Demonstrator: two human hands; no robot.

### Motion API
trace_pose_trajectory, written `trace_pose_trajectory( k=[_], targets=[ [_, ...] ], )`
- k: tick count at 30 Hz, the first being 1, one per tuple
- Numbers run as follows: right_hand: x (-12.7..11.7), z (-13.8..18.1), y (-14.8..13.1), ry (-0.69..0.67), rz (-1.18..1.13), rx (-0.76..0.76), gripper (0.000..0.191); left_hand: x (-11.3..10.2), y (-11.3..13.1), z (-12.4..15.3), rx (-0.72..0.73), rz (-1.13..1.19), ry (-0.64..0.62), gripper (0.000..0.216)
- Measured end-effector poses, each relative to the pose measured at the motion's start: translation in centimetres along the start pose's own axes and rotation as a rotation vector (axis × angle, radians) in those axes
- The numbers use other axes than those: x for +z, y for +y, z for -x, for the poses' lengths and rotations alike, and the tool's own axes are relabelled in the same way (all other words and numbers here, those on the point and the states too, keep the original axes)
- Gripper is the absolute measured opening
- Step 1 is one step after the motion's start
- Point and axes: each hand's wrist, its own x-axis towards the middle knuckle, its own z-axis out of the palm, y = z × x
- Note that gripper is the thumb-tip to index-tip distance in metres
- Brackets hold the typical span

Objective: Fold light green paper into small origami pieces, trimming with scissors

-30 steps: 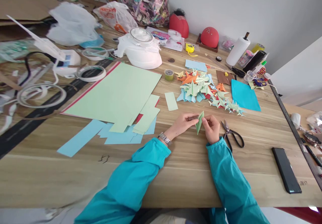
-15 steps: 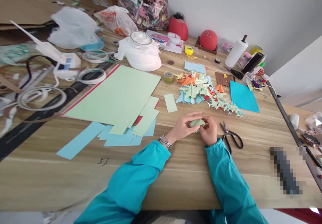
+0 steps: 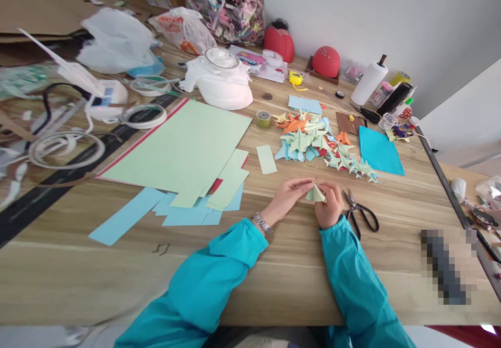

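A small piece of folded pale green paper (image 3: 318, 194) is held above the wooden table, its creased faces fanning downward. My right hand (image 3: 329, 205) is closed on its right side. The fingertips of my left hand (image 3: 287, 198), a metal watch on the wrist, pinch its upper left edge. Black-handled scissors (image 3: 355, 210) lie spread just right of my right hand. Beyond my hands is a heap of folded paper shapes (image 3: 303, 138) in green, orange, blue and red. A flat green paper strip (image 3: 266, 159) lies by itself left of the heap.
A large green sheet (image 3: 183, 144) lies on the left, with cut blue strips (image 3: 125, 216) below it. Behind are a spool (image 3: 263, 119), a white bundle (image 3: 221, 84) and a yellow tape measure (image 3: 295, 79). A turquoise cloth (image 3: 380, 151) lies to the right.
The folded green paper has been turned, now showing pointed, creased faces. My right hand has shifted slightly right and my left fingers have straightened toward the paper's top edge.
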Motion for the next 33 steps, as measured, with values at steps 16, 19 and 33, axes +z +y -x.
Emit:
trace_pose_trajectory(
  k=[16, 19, 33],
  targets=[
    [-0.1, -0.22, -0.33, -0.082, -0.016, 0.036, 0.025, 0.09, 0.03, 0.07, -0.007, -0.072, 0.06, 0.042],
    [-0.09, -0.38, -0.37, -0.133, -0.049, 0.074, 0.025, 0.05, 0.08, 0.02, 0.01, -0.078, 0.091, 0.041],
    [-0.3, -0.7, -0.47, -0.196, -0.202, 0.222, 0.014, -0.21, 0.31, -0.11, 0.087, -0.118, 0.179, 0.03]
  ],
)
